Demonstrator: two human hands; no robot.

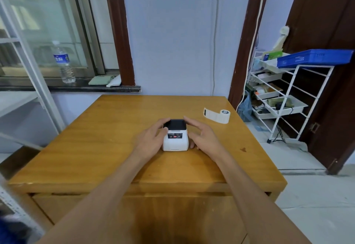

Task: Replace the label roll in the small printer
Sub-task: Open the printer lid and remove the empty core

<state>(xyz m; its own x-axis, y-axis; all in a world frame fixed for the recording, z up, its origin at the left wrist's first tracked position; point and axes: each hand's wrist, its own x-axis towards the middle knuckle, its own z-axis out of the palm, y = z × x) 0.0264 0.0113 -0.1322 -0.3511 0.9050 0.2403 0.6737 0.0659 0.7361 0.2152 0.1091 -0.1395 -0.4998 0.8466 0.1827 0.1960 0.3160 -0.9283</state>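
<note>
A small white printer [175, 140] with a black lid stands in the middle of the wooden table [107, 147], its lid down. My left hand [151, 140] rests against the printer's left side, fingers wrapped onto the lid's edge. To the right of the printer my right hand [201, 136] hovers with spread fingers; its thumb is near the printer's base. A white label roll [222, 116] lies on its side at the table's far right, a short strip of labels unrolled to the left.
A white wire rack [284, 97] with a blue tray [315, 57] stands right of the table beside a dark door. A water bottle [64, 63] stands on the window sill at the back left. The wall is just behind the table.
</note>
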